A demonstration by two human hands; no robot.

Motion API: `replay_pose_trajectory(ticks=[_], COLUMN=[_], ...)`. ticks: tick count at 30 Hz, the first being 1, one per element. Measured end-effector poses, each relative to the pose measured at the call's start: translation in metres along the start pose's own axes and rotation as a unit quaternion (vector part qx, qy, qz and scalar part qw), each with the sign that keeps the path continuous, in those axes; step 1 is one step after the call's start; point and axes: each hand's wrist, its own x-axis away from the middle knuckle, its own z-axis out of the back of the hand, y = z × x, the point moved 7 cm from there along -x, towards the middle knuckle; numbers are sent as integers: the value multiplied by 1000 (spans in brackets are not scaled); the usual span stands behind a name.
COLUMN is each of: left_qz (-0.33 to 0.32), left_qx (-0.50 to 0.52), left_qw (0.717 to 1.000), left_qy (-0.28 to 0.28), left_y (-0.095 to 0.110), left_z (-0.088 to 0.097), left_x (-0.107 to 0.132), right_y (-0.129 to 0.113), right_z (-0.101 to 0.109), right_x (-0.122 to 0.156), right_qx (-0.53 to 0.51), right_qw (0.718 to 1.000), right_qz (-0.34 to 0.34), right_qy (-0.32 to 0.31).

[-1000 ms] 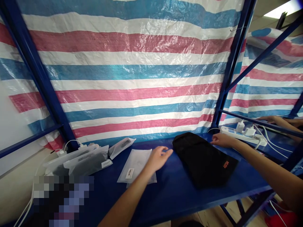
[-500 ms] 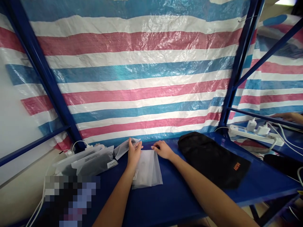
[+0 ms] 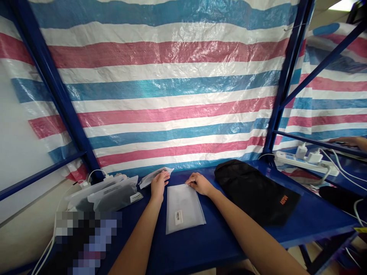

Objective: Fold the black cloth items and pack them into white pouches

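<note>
A frosted plastic zip bag [image 3: 186, 204] with a white barcode label lies flat on the blue table in front of me. My right hand [image 3: 200, 183] has its fingers pinched together on the bag's upper right corner. Just beyond the bag's upper left corner, my left hand [image 3: 159, 186] is open, its fingers loosely stretched and overlapping a second frosted bag [image 3: 147, 180] near the back. I cannot tell whether they touch that one. Further right lies a black fabric bag [image 3: 255, 193] with orange lettering.
Several frosted bags with dark contents [image 3: 116, 196] stand at the left, beside white cables. Blue metal posts [image 3: 276, 114] frame a striped plastic sheet [image 3: 177, 91] behind the table. A white power strip [image 3: 306, 162] and another person's hand [image 3: 348, 141] are at the right.
The frosted bag's folded-over layer now lies flat, and its label faces up further right. My left hand has lowered slightly and shifted left; my right hand stays near the top corner.
</note>
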Motion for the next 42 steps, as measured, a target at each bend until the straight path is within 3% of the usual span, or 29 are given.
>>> replay_pose_trajectory(ticks=[5,13,25,33,38,42], left_qz=[-52,-121,-76,-125,-172,-182], left_qx=[-106,-154,-101,-118,-150,-158], left_qw=[989,956,972,960,932,926], left_qy=[-87,-219,-199,-223,-282,-290], left_y=[2,-5,-5,-11,-17,-18], left_z=[-18,-55,-44,-52,-58,-59], left_x=[6,23,18,23,25,23], right_y=[6,8,2,-8,-18,-20], right_z=[5,16,18,22,16,14], right_x=[0,2,2,2,2,2], right_qx=[-18,-46,-50,-50,-44,-41], right_qw=[997,992,991,991,994,994], right_qz=[-40,-45,-38,-14,18,15], right_qy=[62,112,119,123,102,102])
